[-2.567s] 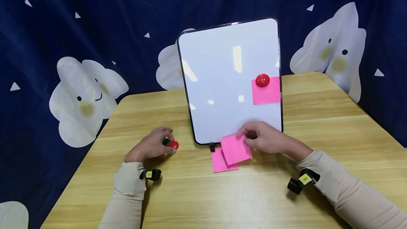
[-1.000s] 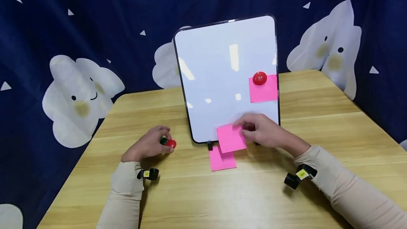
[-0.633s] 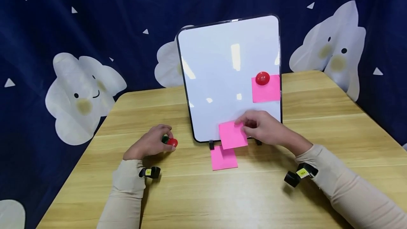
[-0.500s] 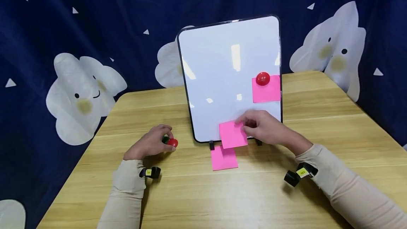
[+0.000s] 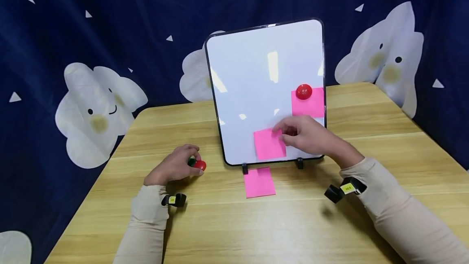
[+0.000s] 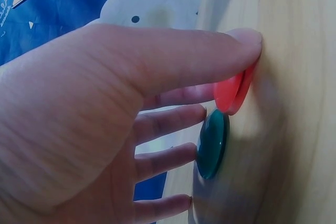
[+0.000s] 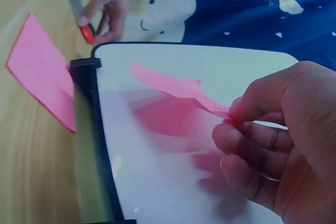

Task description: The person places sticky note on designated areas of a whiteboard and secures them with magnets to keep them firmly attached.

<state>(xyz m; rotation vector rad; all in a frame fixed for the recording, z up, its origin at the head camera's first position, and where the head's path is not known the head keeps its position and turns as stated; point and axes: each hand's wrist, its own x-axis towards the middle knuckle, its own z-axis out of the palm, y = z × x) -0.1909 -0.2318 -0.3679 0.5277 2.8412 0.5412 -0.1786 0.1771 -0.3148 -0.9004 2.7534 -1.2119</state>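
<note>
Between the thumb and fingers of my right hand (image 5: 307, 133) a pink sticky note (image 5: 268, 145) is pinched by its upper right corner. It hangs before the lower part of the whiteboard (image 5: 245, 76); in the right wrist view the note (image 7: 173, 87) stands off the surface, above its reflection. My left hand (image 5: 174, 166) rests at the table left of the board and pinches a red round magnet (image 6: 231, 92) between thumb and finger. A green round magnet (image 6: 211, 145) sits right beside the red one, near the other fingertips.
A second pink note (image 5: 259, 183) lies on the wooden table (image 5: 234, 231) in front of the board. Another pink note (image 5: 311, 107) is on the board's right side under a red magnet (image 5: 303, 91). Black feet (image 5: 300, 163) hold the board's lower edge. A dark blue curtain (image 5: 146, 3) hangs behind.
My right hand has raised the pinched note from over the table note up onto the board's lower area, uncovering the note on the table. My left hand stays with the magnets.
</note>
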